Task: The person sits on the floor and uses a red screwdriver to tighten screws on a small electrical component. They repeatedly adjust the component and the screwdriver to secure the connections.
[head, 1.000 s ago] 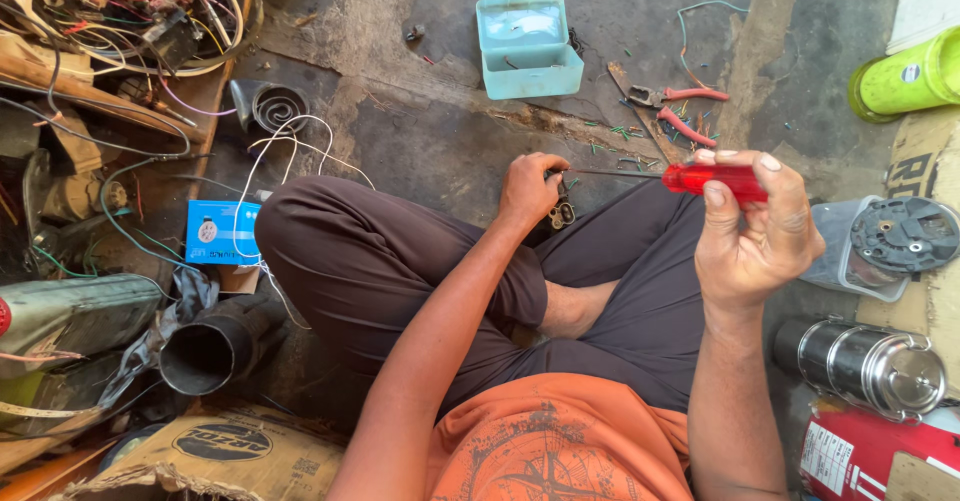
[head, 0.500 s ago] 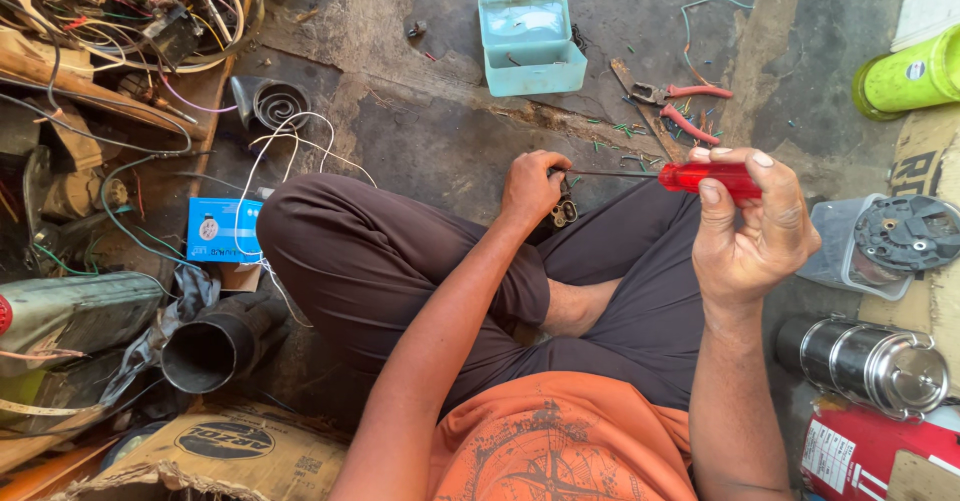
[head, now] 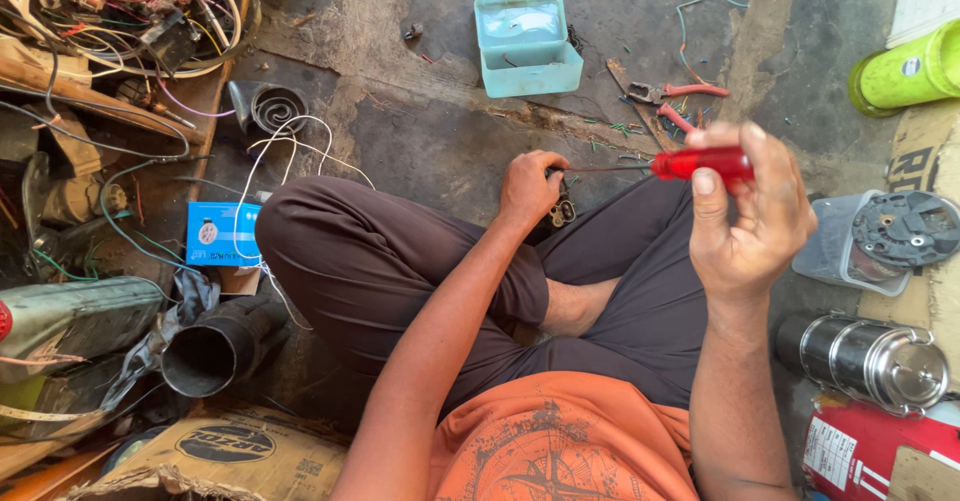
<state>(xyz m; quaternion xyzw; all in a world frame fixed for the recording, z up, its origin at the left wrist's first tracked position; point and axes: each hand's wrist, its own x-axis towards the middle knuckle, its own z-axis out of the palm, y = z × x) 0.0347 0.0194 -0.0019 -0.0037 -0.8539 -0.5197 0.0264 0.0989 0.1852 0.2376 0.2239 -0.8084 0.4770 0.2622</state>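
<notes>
Two bare hands are busy above the person's crossed legs on the dirty floor. Biggest is the right hand, lifted up high. Its grip is closed around the red handle of a screwdriver, with the thumb pressed on the side. The thin metal shaft points left to the left hand. That hand's grip is curled shut on a small dark metal part, resting on the knee. I cannot tell what the part is.

Around them, a black pipe lies by the left leg. A shiny steel flask lies by the right arm. A pale blue box sits open farther out, well apart from the hands. Red-handled pliers lie just past the screwdriver. A little blue carton sits beside the left knee.
</notes>
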